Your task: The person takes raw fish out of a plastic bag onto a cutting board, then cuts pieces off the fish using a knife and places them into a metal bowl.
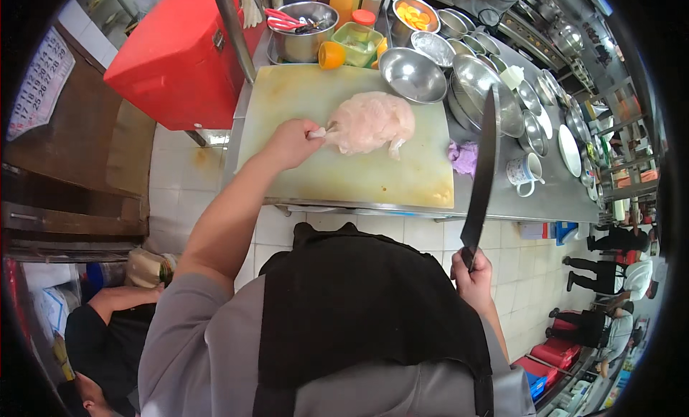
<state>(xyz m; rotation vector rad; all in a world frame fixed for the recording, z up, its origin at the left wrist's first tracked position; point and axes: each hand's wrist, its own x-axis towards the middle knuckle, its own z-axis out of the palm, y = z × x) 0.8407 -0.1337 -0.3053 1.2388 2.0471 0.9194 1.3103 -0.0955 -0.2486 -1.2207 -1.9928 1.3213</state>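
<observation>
A pale, skinless piece of raw poultry [371, 122] lies on a large, stained cutting board [323, 177]. My left hand [293, 143] pinches a narrow end of it, at its left side over the board. Off to the right, beyond the board's near edge, my right hand [473, 277] grips the handle of a long knife [480, 175]. The blade points away from me, raised, and passes in front of the steel table [498, 201] and a large metal bowl. It does not touch the meat.
A metal bowl [413, 75] overlaps the board's far right corner. Purple cloth [464, 157] and a patterned mug [524, 172] stand to the right. Behind the board are a steel pot [304, 32] and a green container [356, 43]. A red cooler [177, 56] is left; a co-worker [107, 331] is lower left.
</observation>
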